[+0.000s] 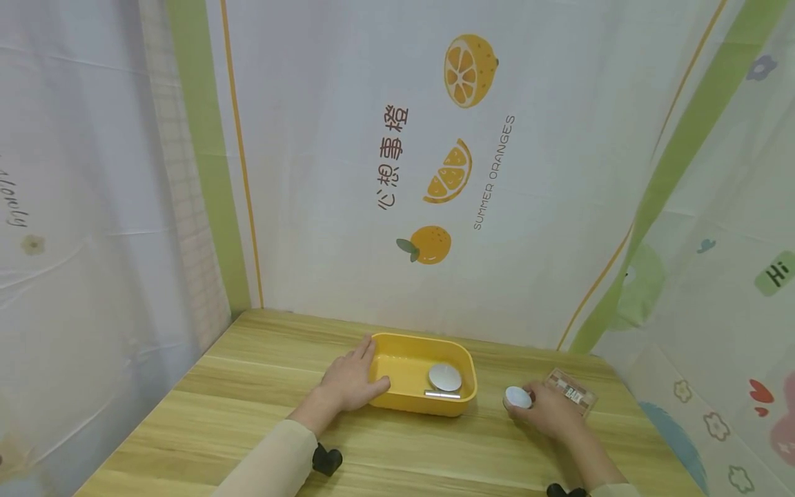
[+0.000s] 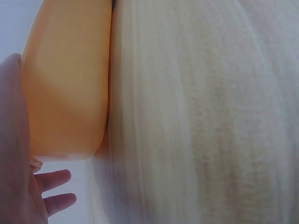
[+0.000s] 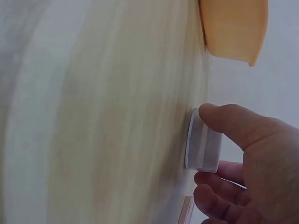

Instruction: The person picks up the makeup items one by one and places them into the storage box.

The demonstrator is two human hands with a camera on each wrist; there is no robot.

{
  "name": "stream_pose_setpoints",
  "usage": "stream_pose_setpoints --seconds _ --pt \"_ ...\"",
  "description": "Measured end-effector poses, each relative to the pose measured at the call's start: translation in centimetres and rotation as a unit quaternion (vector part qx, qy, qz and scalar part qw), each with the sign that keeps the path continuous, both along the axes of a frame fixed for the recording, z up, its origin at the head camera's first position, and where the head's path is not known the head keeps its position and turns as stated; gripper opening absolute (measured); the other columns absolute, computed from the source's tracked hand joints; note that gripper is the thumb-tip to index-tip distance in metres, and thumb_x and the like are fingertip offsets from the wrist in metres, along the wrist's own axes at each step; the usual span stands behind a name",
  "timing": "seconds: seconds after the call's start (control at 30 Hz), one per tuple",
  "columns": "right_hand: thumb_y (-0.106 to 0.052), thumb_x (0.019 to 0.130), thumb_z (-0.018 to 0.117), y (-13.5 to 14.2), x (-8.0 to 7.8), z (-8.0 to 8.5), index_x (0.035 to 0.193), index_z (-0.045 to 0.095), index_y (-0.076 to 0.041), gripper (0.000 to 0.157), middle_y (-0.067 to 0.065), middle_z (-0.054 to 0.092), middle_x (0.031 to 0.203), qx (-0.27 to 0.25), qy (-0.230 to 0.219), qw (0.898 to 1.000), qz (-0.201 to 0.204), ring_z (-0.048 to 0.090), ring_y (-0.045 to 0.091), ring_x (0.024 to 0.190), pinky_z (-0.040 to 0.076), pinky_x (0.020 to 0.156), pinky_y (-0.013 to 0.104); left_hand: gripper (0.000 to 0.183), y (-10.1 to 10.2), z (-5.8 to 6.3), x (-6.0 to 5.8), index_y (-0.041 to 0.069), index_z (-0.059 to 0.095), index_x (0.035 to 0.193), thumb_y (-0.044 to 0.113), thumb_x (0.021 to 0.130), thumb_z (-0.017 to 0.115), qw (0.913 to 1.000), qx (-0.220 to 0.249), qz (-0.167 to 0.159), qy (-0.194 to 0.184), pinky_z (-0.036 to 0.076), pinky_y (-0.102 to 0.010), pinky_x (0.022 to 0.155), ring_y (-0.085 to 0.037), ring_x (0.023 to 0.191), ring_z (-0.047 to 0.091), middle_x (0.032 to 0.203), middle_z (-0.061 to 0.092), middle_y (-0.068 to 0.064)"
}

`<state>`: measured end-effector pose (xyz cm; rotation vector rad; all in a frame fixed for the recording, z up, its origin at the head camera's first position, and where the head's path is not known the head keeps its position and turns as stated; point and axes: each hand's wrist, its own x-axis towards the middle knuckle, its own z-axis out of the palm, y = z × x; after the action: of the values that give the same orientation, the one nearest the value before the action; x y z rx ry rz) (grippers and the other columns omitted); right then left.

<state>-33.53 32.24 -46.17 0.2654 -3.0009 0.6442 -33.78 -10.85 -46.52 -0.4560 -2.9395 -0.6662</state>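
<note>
A yellow plastic bin (image 1: 428, 408) stands on the wooden table. My left hand (image 1: 350, 382) rests against its left end, fingers extended along the end and thumb across the front rim; the left wrist view shows the bin's side wall (image 2: 70, 88) beside that hand. Inside the bin are a round white-topped piece (image 1: 444, 377) and a short silvery bar (image 1: 442, 395). To the right of the bin, my right hand (image 1: 549, 408) pinches a small round jar (image 1: 517, 397) with a white top. In the right wrist view, the grey jar (image 3: 203, 142) sits between thumb and fingers, close over the table.
A flat brown checked card (image 1: 572, 392) with "BACK" printed on it lies right of the right hand, partly covered by it. A printed curtain (image 1: 348, 276) hangs behind the table (image 1: 397, 455), with more curtains at both sides.
</note>
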Motion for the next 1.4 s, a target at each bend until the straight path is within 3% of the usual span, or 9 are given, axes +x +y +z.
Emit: stream_pose_setpoints --seconds 0.27,0.67,0.8,1.03,1.4 --pt "-0.037 0.088 0.09 0.0 -0.3 -0.7 0.116 0.076 -0.001 0.048 0.007 0.078 0.107 0.001 0.013 1.0 -0.005 0.073 0.021 0.097 0.062 0.085 0.047 0.097 0.0 -0.1 -0.1 -0.002 0.028 0.172 0.055 0.097 0.051 1.0 0.004 0.0 -0.002 0.039 -0.062 0.127 -0.048 0.156 0.047 0.183 0.022 -0.017" --pt "-0.039 0.09 0.088 -0.4 -0.5 -0.2 0.12 0.075 0.002 0.052 0.011 0.076 0.111 -0.012 0.019 1.0 -0.007 0.072 0.024 0.099 0.063 0.086 0.047 0.096 0.1 -0.2 -0.2 -0.002 0.029 0.172 0.056 0.098 0.049 1.0 -0.003 -0.001 0.0 0.039 -0.061 0.127 -0.048 0.155 0.048 0.183 0.023 -0.017" --pt "-0.039 0.09 0.087 -0.9 -0.8 0.2 0.123 0.075 0.003 0.055 0.013 0.077 0.112 -0.011 0.032 0.999 -0.008 0.073 0.026 0.1 0.063 0.087 0.048 0.096 0.1 -0.2 -0.2 -0.003 0.03 0.171 0.056 0.098 0.05 1.0 0.0 0.0 0.002 0.04 -0.062 0.126 -0.049 0.154 0.049 0.183 0.024 -0.018" --pt "-0.043 0.096 0.082 -2.0 -0.9 1.6 0.137 0.068 0.006 0.066 0.021 0.072 0.128 0.005 0.025 1.0 -0.016 0.071 0.037 0.115 0.059 0.098 0.06 0.096 0.0 -0.2 -0.1 -0.003 0.03 0.171 0.055 0.098 0.051 1.0 0.003 -0.001 0.003 0.039 -0.062 0.127 -0.049 0.154 0.049 0.183 0.024 -0.018" --pt "-0.045 0.095 0.082 -4.4 -1.7 3.9 0.141 0.068 0.0 0.067 0.022 0.072 0.133 -0.002 0.04 0.999 -0.006 0.072 0.038 0.118 0.06 0.098 0.059 0.095 0.0 -0.1 0.0 -0.003 0.029 0.172 0.055 0.099 0.05 1.0 0.001 -0.001 -0.001 0.039 -0.061 0.126 -0.048 0.154 0.05 0.183 0.023 -0.018"
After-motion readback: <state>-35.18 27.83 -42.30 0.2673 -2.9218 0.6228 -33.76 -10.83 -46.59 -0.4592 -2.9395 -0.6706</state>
